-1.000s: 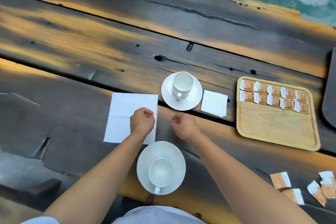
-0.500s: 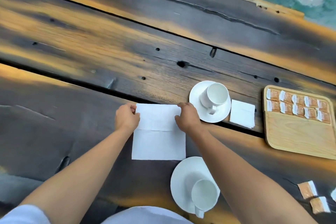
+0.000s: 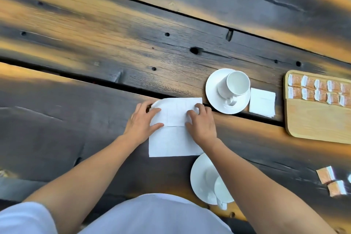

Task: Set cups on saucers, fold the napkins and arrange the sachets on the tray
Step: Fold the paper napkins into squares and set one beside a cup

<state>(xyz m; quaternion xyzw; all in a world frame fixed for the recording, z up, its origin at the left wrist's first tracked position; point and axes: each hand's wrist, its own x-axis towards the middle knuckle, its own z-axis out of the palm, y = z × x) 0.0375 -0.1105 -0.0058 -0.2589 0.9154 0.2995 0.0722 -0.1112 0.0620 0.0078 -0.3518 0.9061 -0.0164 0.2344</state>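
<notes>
A white paper napkin (image 3: pixel 174 142) lies on the dark wooden table in front of me, its far part lifted and bent over toward me. My left hand (image 3: pixel 141 122) pinches the flap's left side and my right hand (image 3: pixel 202 122) pinches its right side. A white cup (image 3: pixel 237 83) stands on a saucer (image 3: pixel 213 91) just right of the napkin. A second cup (image 3: pixel 222 190) sits on a saucer (image 3: pixel 199 178) near my right forearm, which covers part of it. The wooden tray (image 3: pixel 315 121) at the right holds two rows of orange sachets (image 3: pixel 319 91).
A folded white napkin (image 3: pixel 262 101) lies between the far saucer and the tray. Two loose orange sachets (image 3: pixel 325 175) (image 3: pixel 337 190) rest on the table at the lower right. A deep gap (image 3: pixel 57 71) between the planks runs across the table behind the napkin.
Both hands went to the napkin's far corners and have drawn that edge up and toward me, so the far half now curls over. My view has shifted left.
</notes>
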